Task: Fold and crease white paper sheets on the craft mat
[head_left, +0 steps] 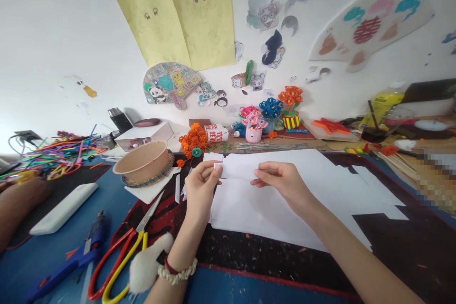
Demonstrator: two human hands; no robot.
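A small white strip of paper (239, 170) is stretched between my two hands, held above larger white sheets. My left hand (202, 183) pinches its left end between thumb and fingers, where a narrow edge seems folded over. At the other end, my right hand (280, 181) grips the strip with thumb and fingertips. Beneath lie the white paper sheets (302, 194), spread on a dark mat (263, 251). Thin paper offcuts (177, 188) rest left of my left hand. Scissors (138, 232) with one red and one yellow handle lie near my left wrist.
A blue glue gun (83, 251) and a white case (64, 209) lie left, near another person's hand (28, 204). A round tan container (142, 159) stands beyond the scissors. Orange flowers (195, 140), a pink flower pot (254, 134) and a yellow bottle (383, 104) line the back.
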